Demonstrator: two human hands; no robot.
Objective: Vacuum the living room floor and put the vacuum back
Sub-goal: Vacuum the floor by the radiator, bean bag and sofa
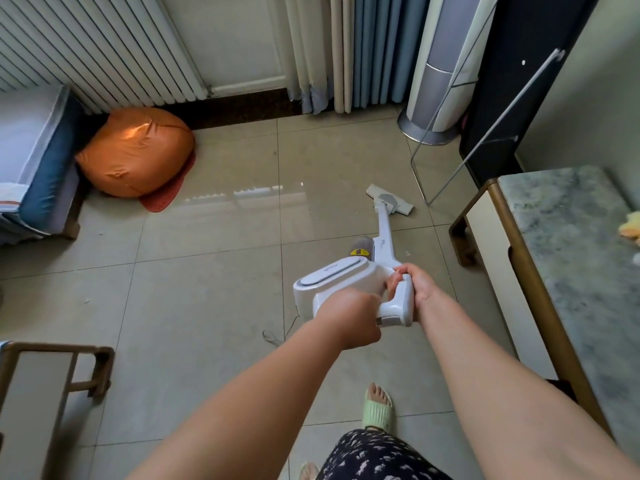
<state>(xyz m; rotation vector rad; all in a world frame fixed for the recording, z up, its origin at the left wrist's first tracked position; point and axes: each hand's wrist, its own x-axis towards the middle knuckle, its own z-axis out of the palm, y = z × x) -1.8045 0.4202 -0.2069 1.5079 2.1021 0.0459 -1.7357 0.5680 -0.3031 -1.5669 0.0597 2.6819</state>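
A white stick vacuum [341,277] stretches from my hands down to the beige tiled floor [214,237]. Its flat floor head [390,199] lies on the tiles near the right, at the foot of a metal rack. My right hand [412,284] grips the upper part of the vacuum's handle. My left hand [349,318] grips the lower rear end of the same handle, behind the motor body. A thin cord [280,332] hangs from the vacuum and loops on the floor below my left hand.
An orange beanbag [136,152] on a red mat sits by the radiator at the back left, beside a blue-cushioned sofa [41,168]. A marble-topped cabinet [568,258] runs along the right. A tower fan [438,81], a wire rack [450,168] and curtains [363,53] stand at the back. A wooden chair [52,382] is at the near left.
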